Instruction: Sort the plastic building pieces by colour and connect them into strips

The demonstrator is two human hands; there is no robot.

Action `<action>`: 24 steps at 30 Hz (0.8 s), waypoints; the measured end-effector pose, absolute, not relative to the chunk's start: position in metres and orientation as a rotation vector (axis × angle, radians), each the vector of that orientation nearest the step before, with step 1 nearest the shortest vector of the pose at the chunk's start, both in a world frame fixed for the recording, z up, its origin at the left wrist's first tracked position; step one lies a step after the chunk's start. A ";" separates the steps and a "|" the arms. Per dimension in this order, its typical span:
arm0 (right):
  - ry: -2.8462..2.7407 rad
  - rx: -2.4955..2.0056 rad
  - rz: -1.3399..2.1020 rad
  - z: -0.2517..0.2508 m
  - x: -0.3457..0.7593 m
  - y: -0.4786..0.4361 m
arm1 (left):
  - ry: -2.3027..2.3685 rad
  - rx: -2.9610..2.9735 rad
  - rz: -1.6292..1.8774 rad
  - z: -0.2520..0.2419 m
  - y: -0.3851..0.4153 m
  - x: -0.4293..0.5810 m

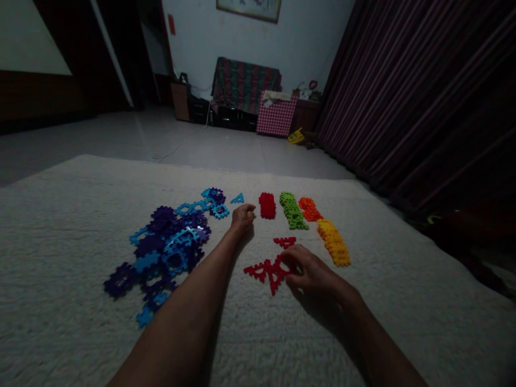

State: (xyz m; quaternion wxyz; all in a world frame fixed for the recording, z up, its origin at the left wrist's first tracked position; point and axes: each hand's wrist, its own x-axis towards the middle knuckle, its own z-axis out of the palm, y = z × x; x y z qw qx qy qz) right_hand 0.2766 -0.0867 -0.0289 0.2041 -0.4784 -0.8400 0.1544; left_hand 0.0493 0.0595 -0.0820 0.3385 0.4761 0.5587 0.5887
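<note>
My right hand [312, 271] has its thumb and fingers closed on the edge of a red toothed plastic building piece [274, 279]. Beside it on the mat lies a red triangular piece [258, 270], apparently touching it. Another red triangular piece [284, 242] lies just beyond my fingers. My left hand [242, 217] is low over the mat with curled fingers; whether anything is inside them is hidden. It is left of a stack of red pieces [267, 206] and just in front of a light blue triangular piece [237, 199].
Purple and blue toothed pieces [163, 247] form a loose heap on the left. Stacks of green [293, 210], orange [309, 208] and yellow pieces [334, 242] stand on the right. All lie on a cream mat [250, 344]; a dark curtain [387, 97] hangs at the right.
</note>
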 end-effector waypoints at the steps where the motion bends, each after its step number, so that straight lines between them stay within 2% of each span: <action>1: -2.348 -1.340 0.462 -0.030 0.275 -0.092 | 1.451 1.268 1.545 -0.083 0.053 0.048; 11: -2.320 -1.288 0.529 -0.020 0.283 -0.076 | 1.332 1.160 1.619 -0.086 0.041 0.052; 15: -2.252 -1.294 0.393 -0.022 0.270 -0.023 | 1.396 1.168 1.601 -0.081 0.042 0.055; 24: -2.133 -1.306 0.055 -0.063 0.243 0.069 | 1.448 1.227 1.598 -0.088 0.046 0.055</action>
